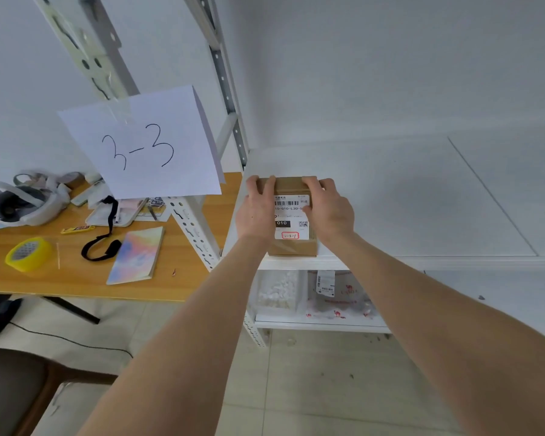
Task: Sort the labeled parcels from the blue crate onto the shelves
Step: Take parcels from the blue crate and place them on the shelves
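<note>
- On the white shelf [422, 199], near its left front corner, a small cardboard box [291, 248] is sitting with its printed label [291, 214] facing up.
- Both hands are gripping it: the left hand [255, 212] is wrapping the left side and the right hand [329, 209] the right, fingers curling over the far edge and thumbs pressing on the label.
- Judging by its size and crisp edges, it is probably handling light and stiff. The taped faces may be slick, so holding opposite sides is likely suiting it best.
- A paper sign [145, 146] reading 3-3 is hanging from a post [85, 48] to the left, and bagged parcels [337, 294] are lying on the lower shelf [321, 325].
</note>
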Available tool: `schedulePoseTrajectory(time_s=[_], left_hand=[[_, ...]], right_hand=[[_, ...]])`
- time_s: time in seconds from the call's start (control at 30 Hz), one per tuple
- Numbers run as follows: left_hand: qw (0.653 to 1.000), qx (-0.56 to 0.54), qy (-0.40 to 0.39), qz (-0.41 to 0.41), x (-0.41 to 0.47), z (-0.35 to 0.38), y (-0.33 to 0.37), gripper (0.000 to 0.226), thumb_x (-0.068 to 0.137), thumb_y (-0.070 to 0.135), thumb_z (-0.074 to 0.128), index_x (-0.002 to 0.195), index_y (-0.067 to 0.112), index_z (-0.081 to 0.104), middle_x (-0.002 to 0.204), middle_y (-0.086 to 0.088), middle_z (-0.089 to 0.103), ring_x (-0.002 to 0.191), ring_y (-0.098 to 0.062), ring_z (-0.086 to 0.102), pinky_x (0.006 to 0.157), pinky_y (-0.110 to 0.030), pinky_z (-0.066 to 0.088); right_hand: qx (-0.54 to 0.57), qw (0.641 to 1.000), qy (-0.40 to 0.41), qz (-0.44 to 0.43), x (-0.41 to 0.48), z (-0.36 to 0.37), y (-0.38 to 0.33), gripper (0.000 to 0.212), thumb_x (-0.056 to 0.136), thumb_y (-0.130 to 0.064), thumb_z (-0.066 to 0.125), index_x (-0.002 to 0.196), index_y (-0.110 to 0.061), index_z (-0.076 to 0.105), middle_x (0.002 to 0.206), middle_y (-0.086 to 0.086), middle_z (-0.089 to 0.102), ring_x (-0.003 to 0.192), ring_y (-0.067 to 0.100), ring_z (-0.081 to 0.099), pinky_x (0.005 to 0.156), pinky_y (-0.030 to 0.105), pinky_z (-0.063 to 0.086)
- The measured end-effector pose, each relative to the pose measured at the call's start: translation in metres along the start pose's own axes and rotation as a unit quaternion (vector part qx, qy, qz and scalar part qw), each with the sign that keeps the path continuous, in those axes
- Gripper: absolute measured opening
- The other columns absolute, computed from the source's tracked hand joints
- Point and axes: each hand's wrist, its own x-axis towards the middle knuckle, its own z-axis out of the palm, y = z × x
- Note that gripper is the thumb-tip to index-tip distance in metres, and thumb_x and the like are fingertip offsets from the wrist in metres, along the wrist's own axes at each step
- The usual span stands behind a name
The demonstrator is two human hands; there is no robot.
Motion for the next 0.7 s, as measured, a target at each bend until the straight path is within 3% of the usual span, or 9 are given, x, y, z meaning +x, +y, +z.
schedulePoseTrajectory(time_s=[0.17, 0.47, 0.7], left_hand=[[1.0, 0.005, 0.016, 0.017, 0.005, 0.003, 0.0, 0.069, 0.082, 0.0, 0.06, 0.142, 0.018, 0.032, 0.143, -0.014, 0.028, 0.088, -0.03, 0.059, 0.059, -0.031, 0.041], [0.999, -0.009, 0.024, 0.028, 0.026, 0.01, -0.002, 0.064, 0.082, 0.002, 0.063, 0.138, 0.017, 0.037, 0.14, -0.013, 0.03, 0.084, -0.029, 0.059, 0.062, -0.033, 0.045], [0.999, -0.025, 0.031, 0.021, 0.05, 0.018, -0.004, 0.058, 0.084, 0.004, 0.06, 0.136, 0.019, 0.04, 0.14, -0.012, 0.03, 0.083, -0.029, 0.059, 0.058, -0.031, 0.042]], right_hand=[[-0.001, 1.0, 0.006, 0.001, 0.007, 0.005, 0.004, 0.049, 0.087, -0.013, 0.057, 0.132, -0.026, 0.041, 0.115, 0.008, 0.047, 0.066, 0.026, 0.048, 0.06, 0.033, 0.042], [-0.013, 1.0, 0.011, 0.016, 0.028, 0.01, 0.001, 0.046, 0.088, -0.009, 0.053, 0.13, -0.024, 0.043, 0.115, 0.01, 0.047, 0.067, 0.031, 0.052, 0.064, 0.036, 0.047], [-0.011, 0.999, 0.027, 0.018, 0.05, 0.02, 0.002, 0.045, 0.088, -0.009, 0.053, 0.13, -0.023, 0.043, 0.114, 0.01, 0.046, 0.065, 0.031, 0.052, 0.059, 0.034, 0.041]])
